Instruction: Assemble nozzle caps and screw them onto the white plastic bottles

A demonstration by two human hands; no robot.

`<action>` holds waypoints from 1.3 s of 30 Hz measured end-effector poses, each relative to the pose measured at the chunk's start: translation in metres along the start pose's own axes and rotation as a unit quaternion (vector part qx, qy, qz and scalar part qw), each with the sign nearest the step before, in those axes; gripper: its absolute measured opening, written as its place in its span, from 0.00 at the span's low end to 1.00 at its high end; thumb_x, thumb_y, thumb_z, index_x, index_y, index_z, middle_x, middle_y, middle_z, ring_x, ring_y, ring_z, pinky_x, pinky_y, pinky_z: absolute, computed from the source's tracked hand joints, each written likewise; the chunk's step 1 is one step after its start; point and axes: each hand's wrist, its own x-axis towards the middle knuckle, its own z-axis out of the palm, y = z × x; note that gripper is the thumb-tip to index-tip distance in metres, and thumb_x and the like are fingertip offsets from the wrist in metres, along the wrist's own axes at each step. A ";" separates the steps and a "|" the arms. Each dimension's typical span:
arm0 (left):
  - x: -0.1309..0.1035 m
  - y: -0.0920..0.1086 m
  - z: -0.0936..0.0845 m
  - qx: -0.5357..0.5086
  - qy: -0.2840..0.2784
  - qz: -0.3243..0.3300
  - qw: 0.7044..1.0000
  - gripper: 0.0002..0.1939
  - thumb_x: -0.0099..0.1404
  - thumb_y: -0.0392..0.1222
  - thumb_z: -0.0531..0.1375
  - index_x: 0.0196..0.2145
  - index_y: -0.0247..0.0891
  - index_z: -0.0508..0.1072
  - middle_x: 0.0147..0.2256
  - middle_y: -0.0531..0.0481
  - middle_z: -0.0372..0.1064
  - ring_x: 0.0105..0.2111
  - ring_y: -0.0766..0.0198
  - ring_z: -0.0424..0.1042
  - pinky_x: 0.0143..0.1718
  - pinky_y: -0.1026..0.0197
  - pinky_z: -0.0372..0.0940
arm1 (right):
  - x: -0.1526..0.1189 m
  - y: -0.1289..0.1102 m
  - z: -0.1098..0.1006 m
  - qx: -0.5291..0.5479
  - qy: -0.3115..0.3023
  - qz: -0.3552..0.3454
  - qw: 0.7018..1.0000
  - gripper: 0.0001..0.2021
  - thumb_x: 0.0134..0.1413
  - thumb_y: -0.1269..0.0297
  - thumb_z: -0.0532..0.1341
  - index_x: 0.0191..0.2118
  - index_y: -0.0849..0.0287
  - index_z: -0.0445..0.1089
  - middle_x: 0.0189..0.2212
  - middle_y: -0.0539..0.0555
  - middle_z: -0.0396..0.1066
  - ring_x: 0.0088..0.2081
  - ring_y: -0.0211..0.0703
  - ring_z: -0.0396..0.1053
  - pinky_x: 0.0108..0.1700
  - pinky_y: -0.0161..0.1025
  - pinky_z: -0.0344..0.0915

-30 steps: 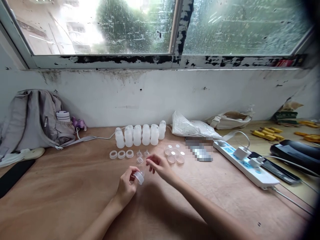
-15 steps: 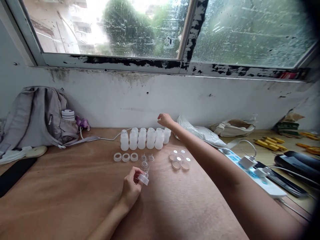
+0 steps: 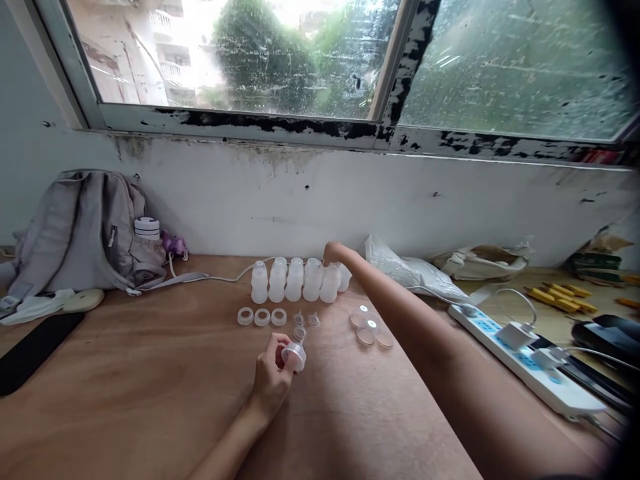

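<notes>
My left hand (image 3: 275, 370) pinches a clear ring with a nipple (image 3: 294, 357) above the wooden table. At the back, several translucent bottles (image 3: 294, 281) stand in rows. My right hand (image 3: 334, 253) reaches over the bottles at the right end; its fingers point down behind a bottle and are mostly hidden. In front of the bottles lie three white rings (image 3: 262, 317) and three clear nipples (image 3: 313, 321). Several clear round discs (image 3: 365, 335) lie to the right, partly beside my right forearm.
A grey backpack (image 3: 95, 230) leans on the wall at the left, with a black phone-like slab (image 3: 40, 350) in front. To the right are a plastic bag (image 3: 415, 273), a power strip (image 3: 525, 360) with plugs and cables, and yellow tools (image 3: 560, 297).
My right hand has lowered behind the right-hand bottles. My left hand has turned the ring with the nipple. The whole view has shifted slightly.
</notes>
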 end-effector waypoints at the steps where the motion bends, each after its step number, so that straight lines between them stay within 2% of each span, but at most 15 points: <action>1: 0.001 0.001 -0.002 -0.001 0.002 -0.004 1.000 0.07 0.58 0.44 0.53 0.33 0.38 0.63 0.22 0.55 0.64 0.19 0.68 0.66 0.20 0.69 0.62 | -0.002 -0.001 -0.006 -0.003 -0.023 0.017 1.000 0.15 0.57 0.62 0.53 0.48 0.63 0.60 0.45 0.56 0.62 0.42 0.42 0.65 0.42 0.45 0.64; 3: 0.004 0.002 -0.006 -0.008 0.011 -0.014 1.000 0.10 0.59 0.45 0.52 0.36 0.38 0.65 0.22 0.55 0.64 0.18 0.69 0.66 0.21 0.68 0.63 | -0.004 -0.004 -0.025 -0.016 -0.072 0.055 0.996 0.14 0.54 0.63 0.56 0.45 0.64 0.63 0.42 0.56 0.65 0.39 0.42 0.66 0.39 0.44 0.65; 6: 0.010 -0.001 -0.012 -0.043 0.025 -0.042 0.998 0.12 0.59 0.45 0.52 0.38 0.38 0.66 0.20 0.56 0.63 0.16 0.70 0.65 0.19 0.68 0.62 | -0.011 -0.010 -0.069 -0.019 -0.069 0.064 0.995 0.13 0.42 0.70 0.64 0.37 0.69 0.69 0.31 0.59 0.70 0.29 0.43 0.68 0.31 0.39 0.67; 9: 0.015 -0.007 -0.015 -0.105 0.031 -0.081 0.991 0.12 0.58 0.45 0.52 0.38 0.37 0.65 0.18 0.56 0.64 0.14 0.69 0.65 0.16 0.69 0.60 | -0.029 -0.015 -0.113 -0.015 0.011 0.040 0.999 0.15 0.44 0.69 0.61 0.41 0.66 0.69 0.35 0.58 0.70 0.32 0.42 0.68 0.34 0.38 0.65; 10: 0.017 -0.009 -0.015 -0.123 0.038 -0.089 0.988 0.12 0.58 0.45 0.53 0.38 0.37 0.65 0.19 0.55 0.66 0.15 0.68 0.66 0.17 0.69 0.60 | -0.039 -0.016 -0.123 -0.013 0.060 0.023 0.998 0.15 0.45 0.67 0.60 0.42 0.65 0.68 0.37 0.58 0.69 0.34 0.43 0.67 0.36 0.38 0.64; 12: 0.018 -0.010 -0.016 -0.154 0.057 -0.104 0.981 0.13 0.56 0.45 0.54 0.38 0.37 0.65 0.22 0.52 0.69 0.19 0.66 0.70 0.20 0.67 0.63 | -0.067 -0.017 -0.131 0.022 0.181 -0.057 0.982 0.14 0.46 0.64 0.59 0.39 0.64 0.70 0.34 0.58 0.70 0.34 0.43 0.67 0.36 0.40 0.64; 14: 0.019 -0.009 -0.017 -0.192 0.067 -0.124 0.971 0.15 0.55 0.44 0.55 0.41 0.39 0.63 0.28 0.50 0.70 0.23 0.64 0.72 0.23 0.66 0.65 | -0.103 -0.016 -0.121 0.077 0.202 -0.126 0.968 0.14 0.47 0.62 0.57 0.39 0.65 0.69 0.32 0.58 0.70 0.31 0.41 0.66 0.33 0.39 0.64; 16: 0.019 -0.008 -0.018 -0.237 0.059 -0.147 0.959 0.20 0.54 0.42 0.56 0.46 0.41 0.61 0.33 0.48 0.70 0.27 0.62 0.73 0.26 0.63 0.66 | -0.145 -0.015 -0.095 0.135 0.149 -0.173 0.964 0.14 0.48 0.62 0.56 0.40 0.63 0.68 0.31 0.56 0.70 0.29 0.39 0.66 0.30 0.37 0.64; 19: 0.018 -0.007 -0.018 -0.290 0.040 -0.157 0.943 0.24 0.54 0.39 0.56 0.50 0.42 0.58 0.38 0.47 0.69 0.32 0.61 0.73 0.33 0.61 0.66 | -0.202 -0.011 -0.044 0.171 0.049 -0.192 0.965 0.14 0.47 0.64 0.57 0.42 0.59 0.66 0.32 0.54 0.69 0.30 0.40 0.65 0.31 0.37 0.63; 22: 0.016 -0.007 -0.014 -0.321 0.025 -0.148 0.935 0.23 0.56 0.45 0.55 0.50 0.41 0.59 0.40 0.45 0.69 0.35 0.60 0.72 0.36 0.59 0.66 | -0.238 -0.009 -0.005 0.190 0.013 -0.198 0.962 0.14 0.46 0.66 0.58 0.42 0.57 0.65 0.35 0.54 0.69 0.33 0.42 0.65 0.34 0.39 0.63; 26: 0.011 -0.006 -0.007 -0.324 0.034 -0.130 0.936 0.25 0.58 0.55 0.51 0.49 0.38 0.61 0.37 0.45 0.70 0.34 0.60 0.72 0.36 0.59 0.65 | -0.255 -0.008 0.017 0.231 0.010 -0.180 0.956 0.15 0.47 0.66 0.57 0.45 0.55 0.62 0.37 0.55 0.68 0.36 0.44 0.65 0.37 0.41 0.63; 31: 0.003 -0.001 0.001 -0.258 0.038 -0.101 0.960 0.21 0.59 0.52 0.52 0.47 0.39 0.61 0.35 0.47 0.70 0.32 0.62 0.72 0.35 0.60 0.65 | -0.264 0.001 0.045 0.312 0.000 -0.166 0.935 0.27 0.46 0.65 0.59 0.53 0.55 0.51 0.40 0.55 0.67 0.40 0.45 0.66 0.41 0.40 0.63; 34: -0.003 0.005 0.006 -0.243 0.042 -0.075 0.966 0.23 0.59 0.50 0.53 0.50 0.40 0.58 0.37 0.47 0.69 0.35 0.61 0.71 0.37 0.58 0.65 | -0.271 0.005 0.064 0.333 -0.030 -0.140 0.932 0.21 0.47 0.64 0.58 0.48 0.56 0.56 0.35 0.52 0.68 0.35 0.43 0.67 0.38 0.38 0.64; 36: -0.006 0.009 0.009 -0.250 0.036 -0.058 0.966 0.26 0.59 0.49 0.55 0.53 0.39 0.55 0.37 0.46 0.70 0.37 0.59 0.71 0.41 0.56 0.64 | -0.274 0.005 0.070 0.325 -0.035 -0.146 0.934 0.16 0.47 0.64 0.59 0.44 0.56 0.60 0.35 0.52 0.68 0.36 0.43 0.66 0.38 0.38 0.64; 39: -0.010 0.012 0.013 -0.260 0.003 -0.053 0.964 0.27 0.58 0.48 0.56 0.53 0.37 0.55 0.40 0.43 0.69 0.41 0.58 0.69 0.44 0.57 0.61 | -0.275 0.005 0.068 0.287 -0.013 -0.171 0.943 0.20 0.45 0.65 0.60 0.47 0.55 0.62 0.39 0.54 0.66 0.39 0.46 0.64 0.42 0.41 0.63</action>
